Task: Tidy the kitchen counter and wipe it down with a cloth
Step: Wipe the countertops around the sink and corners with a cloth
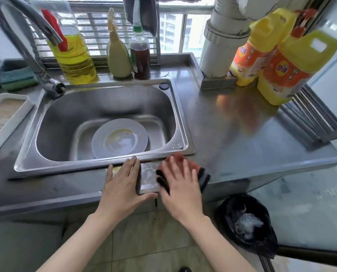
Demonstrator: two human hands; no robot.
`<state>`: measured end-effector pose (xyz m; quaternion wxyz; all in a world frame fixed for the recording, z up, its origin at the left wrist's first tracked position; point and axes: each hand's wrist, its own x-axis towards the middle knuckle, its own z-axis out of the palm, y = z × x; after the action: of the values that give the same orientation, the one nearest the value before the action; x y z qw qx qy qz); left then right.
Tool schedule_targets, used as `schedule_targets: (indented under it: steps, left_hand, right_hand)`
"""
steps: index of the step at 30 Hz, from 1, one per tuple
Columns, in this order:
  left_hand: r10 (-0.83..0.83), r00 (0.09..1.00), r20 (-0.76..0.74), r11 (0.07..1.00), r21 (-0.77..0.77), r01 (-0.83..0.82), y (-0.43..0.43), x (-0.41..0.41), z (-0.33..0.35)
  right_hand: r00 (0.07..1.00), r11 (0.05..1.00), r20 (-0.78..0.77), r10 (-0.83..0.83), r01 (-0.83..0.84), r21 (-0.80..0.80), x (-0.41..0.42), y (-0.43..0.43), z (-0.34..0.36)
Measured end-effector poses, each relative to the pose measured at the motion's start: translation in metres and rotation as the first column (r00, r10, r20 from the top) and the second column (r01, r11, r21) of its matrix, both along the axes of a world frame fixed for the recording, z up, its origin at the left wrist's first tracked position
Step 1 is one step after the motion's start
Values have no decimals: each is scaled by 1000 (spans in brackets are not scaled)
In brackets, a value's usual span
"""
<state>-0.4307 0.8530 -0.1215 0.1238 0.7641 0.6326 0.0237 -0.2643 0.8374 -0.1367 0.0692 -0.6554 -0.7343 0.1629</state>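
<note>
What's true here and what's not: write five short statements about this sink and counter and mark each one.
1. A plate lies in the sink. True.
2. The right hand is curled into a fist. False: it presses flat on a striped cloth.
3. The left hand rests flat on the front edge of the counter. True.
4. The yellow detergent bottles stand left of the sink. False: they stand to its right.
5. The plate is clean. False: yellowish residue marks it.
</note>
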Motion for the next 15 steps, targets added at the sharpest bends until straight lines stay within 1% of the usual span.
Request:
schedule_targets:
  steps: [2,3,5,7,9,10,12,14,15]
  left_hand:
    - [-18,1000,19,1000,-14,19,-1,-5,0]
    - [-30,999,18,999,-24,30,-1,-6,2]
    - [-41,999,8,997,-68,41,1,-7,5]
    - [-39,999,33,994,-97,42,2,-6,8]
    - [-17,992,126,997,-68,26,-2,-7,8]
    - [12,980,196,999,-32,-6,-5,-8,7]
    - [93,943,319,994,32,-109,-16,-11,5]
    - [182,909,374,971,78,-227,-28,-13,0]
    - [228,898,377,954,96,-283,-34,-13,-3]
  right_hand:
    - [992,992,1,127,-127,-5,9,0,1]
    - [991,991,14,133,-133,-7,23,3,1]
    - [998,999,55,41,-40,-21,59,9,1]
    - [986,991,110,-124,128,-30,80,9,2]
    - [960,967,128,-247,253,-30,67,7,2]
    - [956,962,118,-268,271,-10,49,7,-1]
    - [971,974,74,-228,228,11,12,5,-1]
    - [994,995,52,-96,94,43,-12,5,3]
    - [1000,1000,24,-3,3,18,-17,6,6]
